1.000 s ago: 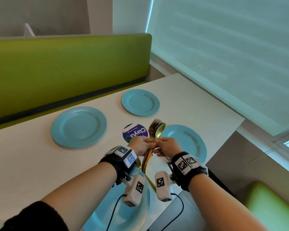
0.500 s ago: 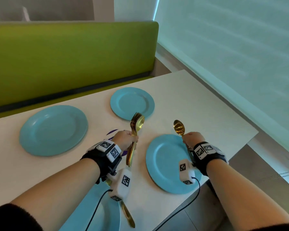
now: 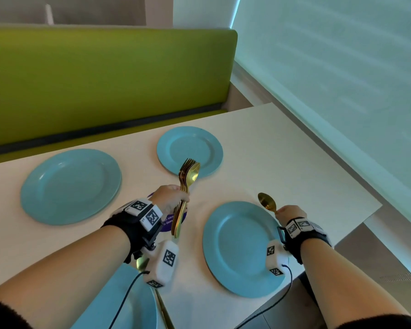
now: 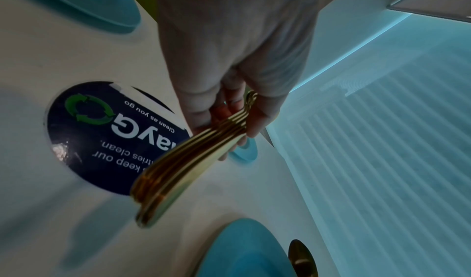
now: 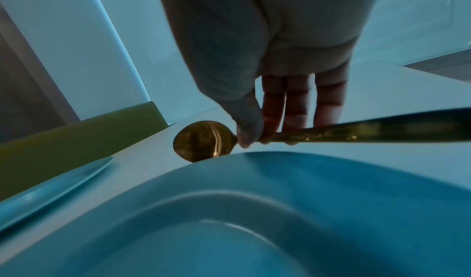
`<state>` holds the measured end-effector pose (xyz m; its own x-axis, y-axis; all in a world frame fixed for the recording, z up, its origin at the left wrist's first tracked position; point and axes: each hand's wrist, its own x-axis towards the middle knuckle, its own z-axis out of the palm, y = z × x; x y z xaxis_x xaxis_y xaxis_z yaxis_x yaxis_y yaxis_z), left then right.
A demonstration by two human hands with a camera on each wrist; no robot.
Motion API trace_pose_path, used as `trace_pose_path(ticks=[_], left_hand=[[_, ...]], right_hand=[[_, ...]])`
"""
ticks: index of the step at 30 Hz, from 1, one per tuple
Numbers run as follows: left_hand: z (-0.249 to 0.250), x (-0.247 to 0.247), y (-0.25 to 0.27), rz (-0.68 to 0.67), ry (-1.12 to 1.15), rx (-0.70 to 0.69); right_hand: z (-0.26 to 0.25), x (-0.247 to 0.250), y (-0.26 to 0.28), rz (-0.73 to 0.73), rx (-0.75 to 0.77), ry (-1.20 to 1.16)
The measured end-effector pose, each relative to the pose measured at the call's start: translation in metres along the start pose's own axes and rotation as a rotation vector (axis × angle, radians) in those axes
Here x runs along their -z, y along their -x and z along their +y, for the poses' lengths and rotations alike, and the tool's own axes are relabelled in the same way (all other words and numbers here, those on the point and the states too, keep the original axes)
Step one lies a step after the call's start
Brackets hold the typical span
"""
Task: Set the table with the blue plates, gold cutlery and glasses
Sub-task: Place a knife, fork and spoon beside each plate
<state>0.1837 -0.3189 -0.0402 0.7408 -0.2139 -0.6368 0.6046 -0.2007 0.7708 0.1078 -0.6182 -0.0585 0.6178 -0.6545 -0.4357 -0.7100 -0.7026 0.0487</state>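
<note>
A: What did the hands hold?
B: The left hand [image 3: 167, 198] gripped a bundle of gold cutlery [image 3: 185, 191] above the tabletop [image 3: 282, 148]; the right hand [image 3: 291, 213] pinched a single gold spoon [image 3: 266, 202].
A: Where was the spoon?
B: Just beyond the near blue plate's [image 3: 237, 252] far right rim, and three other blue plates lay on the tabletop

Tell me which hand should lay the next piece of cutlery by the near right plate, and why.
Right. The right hand already pinches a single gold spoon just beyond that plate's right rim. The left hand grips the whole cutlery bundle, farther left, so it likely cannot free one piece alone.
</note>
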Motion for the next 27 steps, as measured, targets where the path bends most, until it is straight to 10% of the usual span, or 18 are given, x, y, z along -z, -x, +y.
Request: trace_pose_path(ticks=[27], left_hand=[[-0.005, -0.003, 0.001, 0.056, 0.010, 0.012]], right_hand=[[0.009, -0.017, -0.007, 0.047, 0.036, -0.266]])
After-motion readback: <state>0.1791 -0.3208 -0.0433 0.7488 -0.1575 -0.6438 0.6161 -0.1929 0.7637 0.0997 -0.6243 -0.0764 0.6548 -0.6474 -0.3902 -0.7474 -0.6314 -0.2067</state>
